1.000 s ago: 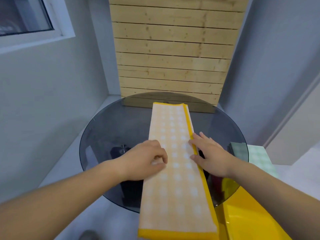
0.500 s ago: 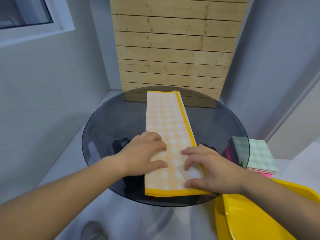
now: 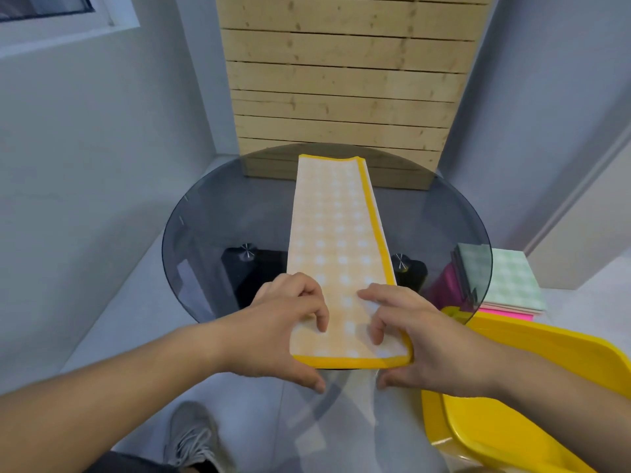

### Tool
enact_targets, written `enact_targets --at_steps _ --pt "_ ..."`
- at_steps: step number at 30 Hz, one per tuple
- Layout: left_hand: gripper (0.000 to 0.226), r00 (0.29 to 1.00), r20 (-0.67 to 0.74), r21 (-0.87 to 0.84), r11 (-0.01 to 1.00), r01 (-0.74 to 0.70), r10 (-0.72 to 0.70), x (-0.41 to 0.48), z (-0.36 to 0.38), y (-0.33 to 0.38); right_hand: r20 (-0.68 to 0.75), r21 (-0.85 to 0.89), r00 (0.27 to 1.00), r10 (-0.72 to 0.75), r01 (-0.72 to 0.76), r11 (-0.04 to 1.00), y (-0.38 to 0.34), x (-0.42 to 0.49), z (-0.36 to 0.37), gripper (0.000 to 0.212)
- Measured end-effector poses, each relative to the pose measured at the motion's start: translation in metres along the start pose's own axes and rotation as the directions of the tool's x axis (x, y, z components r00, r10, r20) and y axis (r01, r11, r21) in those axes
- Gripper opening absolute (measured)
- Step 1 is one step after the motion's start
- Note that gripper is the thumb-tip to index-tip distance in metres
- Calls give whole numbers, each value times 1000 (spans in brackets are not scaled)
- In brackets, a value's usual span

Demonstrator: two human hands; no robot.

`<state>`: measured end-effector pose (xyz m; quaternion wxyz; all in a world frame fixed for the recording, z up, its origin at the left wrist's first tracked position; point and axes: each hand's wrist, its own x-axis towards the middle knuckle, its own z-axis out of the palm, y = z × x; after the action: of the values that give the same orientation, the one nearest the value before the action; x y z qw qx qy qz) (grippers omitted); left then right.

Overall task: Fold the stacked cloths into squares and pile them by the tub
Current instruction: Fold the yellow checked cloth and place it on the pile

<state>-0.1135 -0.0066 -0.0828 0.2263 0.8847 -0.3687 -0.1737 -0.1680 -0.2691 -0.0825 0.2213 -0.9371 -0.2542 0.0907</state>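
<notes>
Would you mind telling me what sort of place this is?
Probably a corner of a home or small indoor room: a round glass table, a wooden slat panel against grey walls, and a window frame.

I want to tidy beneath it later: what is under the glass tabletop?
Through the glass tabletop show a dark base with metal fittings and grey floor. The yellow checked cloth hides the middle.

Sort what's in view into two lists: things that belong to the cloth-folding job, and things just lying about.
Part of the job:
- yellow checked cloth, folded into a long strip on the glass table
- left hand and right hand, gripping its near end
- yellow tub
- stack of cloths beside the tub, green checked on top

Just there:
- wooden slat panel
- window
- shoe
</notes>
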Motion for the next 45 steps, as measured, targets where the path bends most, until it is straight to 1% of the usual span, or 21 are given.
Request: enact_targets --at_steps 3,6,10,13,15,17,19,21,25,27,29,30,31,33,34,35,37,38,39,42,45 --pt "55 1000 -19 -18 1000 -5 5 -2 1 1 -33 43 999 8 -7 999 -4 -2 -2 30" --pt "48 1000 -26 -94 995 13 -16 -2 -3 2 -47 171 996 72 -63 983 -8 0 -11 20" --pt "44 1000 0 -162 987 18 -19 -2 -18 3 -79 314 985 151 -119 942 -11 3 -19 14" --pt "55 995 90 -155 987 51 -37 -4 -35 3 -127 376 972 199 -138 916 -14 7 -28 10" --pt "60 992 112 -170 983 73 -54 -5 -47 -1 -165 461 957 240 -140 876 -19 10 -37 6" --pt "54 998 63 -202 979 31 -18 -4 -56 -5 -215 545 934 284 -126 829 -23 15 -49 11" --pt "43 998 -62 -242 970 -19 4 0 -62 -8 -293 575 899 324 -105 812 -25 23 -60 14" --pt "41 983 -180 -307 951 -32 -25 8 -63 -11 -351 617 870 348 -65 784 -26 34 -71 20" --pt "29 944 -297 -372 928 24 -144 36 -63 -21 -442 693 814 378 42 719 -25 58 -86 32" --pt "23 903 -366 -446 894 41 -224 51 -65 -23 -428 737 814 393 63 673 -16 67 -86 36" --pt "19 865 -413 -510 859 39 -285 65 -66 -24 -360 796 833 421 39 604 2 76 -79 46" --pt "19 852 -418 -543 838 45 -317 72 -66 -25 -318 807 834 450 -11 591 12 80 -73 52" --pt "19 841 -409 -575 816 65 -355 79 -65 -28 -278 789 827 489 -94 607 21 83 -67 54" --pt "17 811 -370 -605 780 160 -453 89 -61 -35 -223 677 797 562 -287 677 37 88 -54 59" --pt "17 790 -352 -602 768 219 -502 93 -60 -38 -214 621 786 580 -349 702 42 90 -50 63" --pt "22 771 -337 -595 757 269 -540 96 -60 -41 -220 583 781 584 -375 721 46 92 -47 65" --pt "45 760 -301 -561 751 347 -576 98 -62 -43 -251 534 783 569 -378 756 49 96 -44 65" --pt "54 764 -287 -535 758 373 -578 98 -64 -43 -269 505 788 554 -375 778 51 98 -43 60" --pt "58 769 -278 -506 768 392 -576 96 -66 -44 -284 471 793 538 -373 799 52 99 -42 50" --pt "56 784 -276 -454 794 404 -556 95 -66 -50 -290 444 801 523 -372 815 55 102 -43 16" --pt "52 782 -282 -433 801 414 -556 95 -65 -53 -275 491 803 529 -356 795 52 104 -46 3"
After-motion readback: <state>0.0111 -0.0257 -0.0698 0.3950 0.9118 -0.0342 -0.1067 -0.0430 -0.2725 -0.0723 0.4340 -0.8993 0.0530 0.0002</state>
